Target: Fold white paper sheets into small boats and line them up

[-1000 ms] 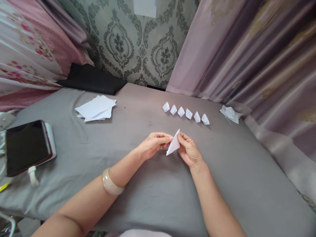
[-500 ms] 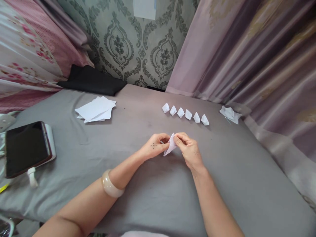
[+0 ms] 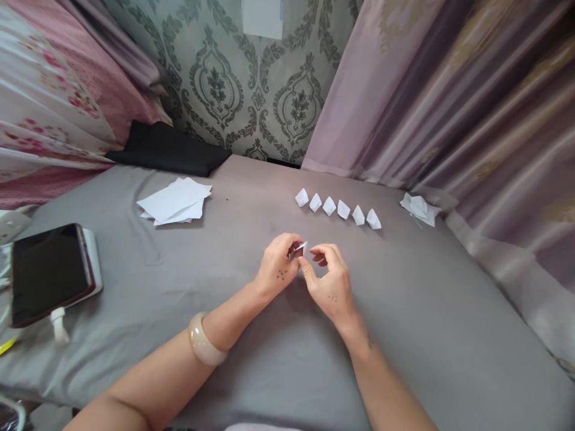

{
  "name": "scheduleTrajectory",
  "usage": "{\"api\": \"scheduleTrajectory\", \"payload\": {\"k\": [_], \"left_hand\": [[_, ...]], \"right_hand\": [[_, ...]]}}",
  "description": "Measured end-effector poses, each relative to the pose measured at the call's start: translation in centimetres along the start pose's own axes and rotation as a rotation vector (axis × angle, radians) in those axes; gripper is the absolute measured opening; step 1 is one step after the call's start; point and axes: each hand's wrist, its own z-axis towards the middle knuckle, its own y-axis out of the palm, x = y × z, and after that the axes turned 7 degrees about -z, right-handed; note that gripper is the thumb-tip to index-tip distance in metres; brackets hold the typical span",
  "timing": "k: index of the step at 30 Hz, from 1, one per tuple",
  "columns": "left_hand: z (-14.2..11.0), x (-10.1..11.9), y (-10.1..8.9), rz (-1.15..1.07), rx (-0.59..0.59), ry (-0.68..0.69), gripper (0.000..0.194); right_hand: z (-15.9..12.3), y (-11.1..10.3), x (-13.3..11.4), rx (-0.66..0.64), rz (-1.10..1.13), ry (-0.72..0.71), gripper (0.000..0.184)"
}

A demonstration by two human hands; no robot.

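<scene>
My left hand (image 3: pixel 279 263) is closed on a small folded white paper (image 3: pixel 303 246), held just above the grey cloth. Only a thin pointed edge of the paper shows; the left fingers hide most of it. Close on the paper's right is my right hand (image 3: pixel 331 287), its thumb and fingers apart. The right thumb tip reaches the left thumb and the paper's lower edge; I cannot tell whether it presses on the paper. Beyond both hands, several small folded paper shapes (image 3: pixel 329 206) stand in a slanting row.
A stack of white paper sheets (image 3: pixel 175 202) lies at the back left, near a black cloth (image 3: pixel 166 149). At the far right is a pile of paper pieces (image 3: pixel 420 208) beside the curtain (image 3: pixel 404 108). A dark-screened device (image 3: pixel 49 272) with a white cable rests at the left edge.
My right hand has loosened from the paper, and its fingers have spread. The left hand has turned, tilting the paper so that it shows edge-on. The row of folded shapes is unchanged.
</scene>
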Motion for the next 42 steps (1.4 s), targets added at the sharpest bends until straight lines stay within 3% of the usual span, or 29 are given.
{"api": "scheduleTrajectory", "payload": {"k": [4,9,12,16,22,25,27,31,35,42], "left_hand": [[-0.5,-0.3,0.4,0.114,0.034,0.12,0.02],[-0.5,-0.3,0.3,0.144,0.038,0.134,0.03],[-0.4,-0.2,0.2,0.039,-0.023,-0.002,0.04],[-0.2,0.1,0.3,-0.241,-0.083,-0.245,0.036],[0.4,0.1,0.5,-0.599,-0.014,-0.421,0.027],[0.5,-0.3,0.4,-0.573,-0.025,-0.4,0.033],[0.4,-0.5,0.3,-0.507,-0.045,-0.357,0.036],[-0.1,-0.5,0.3,-0.453,-0.149,-0.274,0.034],[-0.4,-0.1,0.4,-0.511,-0.244,-0.263,0.036],[-0.1,0.2,0.0,-0.649,-0.299,-0.366,0.044]], "right_hand": [[-0.7,0.6,0.2,0.059,-0.245,-0.081,0.008],[-0.9,0.9,0.3,0.119,-0.438,-0.127,0.012],[-1.0,0.9,0.1,0.104,-0.423,-0.137,0.015],[-1.2,1.0,0.0,0.064,-0.374,-0.089,0.018],[-0.6,0.9,0.3,0.034,-0.164,0.074,0.012],[0.2,0.2,0.8,-0.113,0.081,0.202,0.006],[0.8,-0.4,1.3,-0.23,0.309,0.336,0.013],[1.5,-1.6,1.9,-0.237,0.625,0.549,0.021],[1.5,-1.7,2.0,-0.219,0.682,0.601,0.03],[1.5,-1.6,2.1,-0.236,0.707,0.656,0.027]]}}
